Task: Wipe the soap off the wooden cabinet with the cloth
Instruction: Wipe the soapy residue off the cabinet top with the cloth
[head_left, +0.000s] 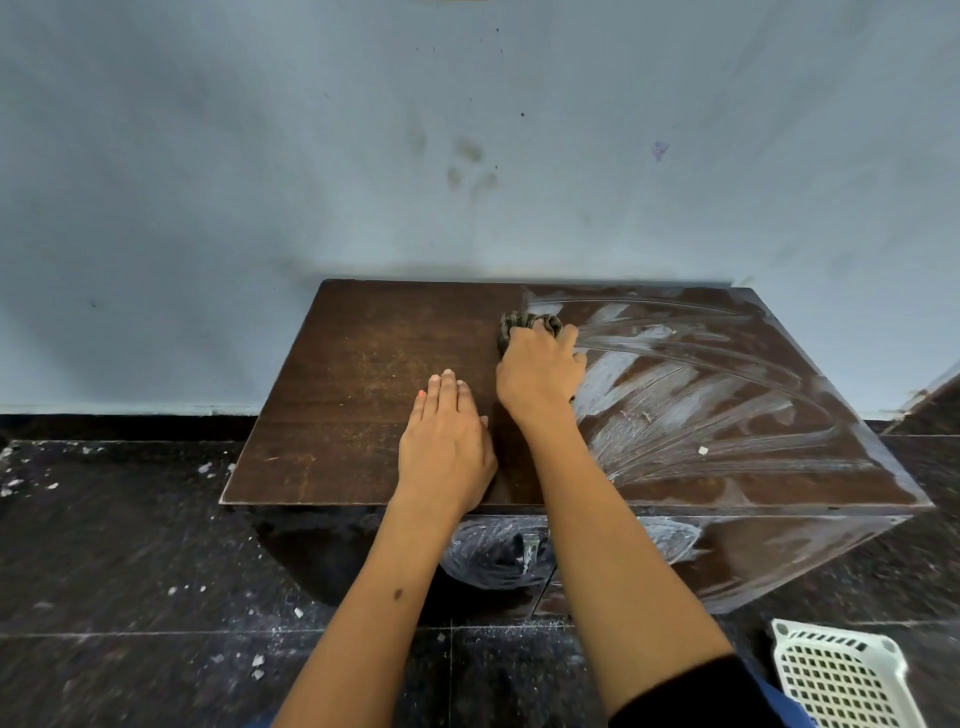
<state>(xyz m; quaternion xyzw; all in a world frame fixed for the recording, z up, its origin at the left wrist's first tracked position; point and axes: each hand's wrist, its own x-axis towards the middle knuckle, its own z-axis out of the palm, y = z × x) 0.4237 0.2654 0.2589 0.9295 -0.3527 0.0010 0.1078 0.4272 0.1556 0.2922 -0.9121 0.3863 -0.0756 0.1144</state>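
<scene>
soapy cabinet (363, 374) against blue wall (311, 156)

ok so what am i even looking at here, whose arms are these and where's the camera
There is no machine here: these are a person's two bare arms, filmed by one camera worn on their head, looking forward and down. In front stands a low wooden cabinet against a pale wall. The left hand rests flat on its top. The right hand grips a bunched cloth. White soap streaks cover the right half of the top and part of the front; the left half looks clear of it. A white basket sits on the dark floor at the lower right.
</scene>
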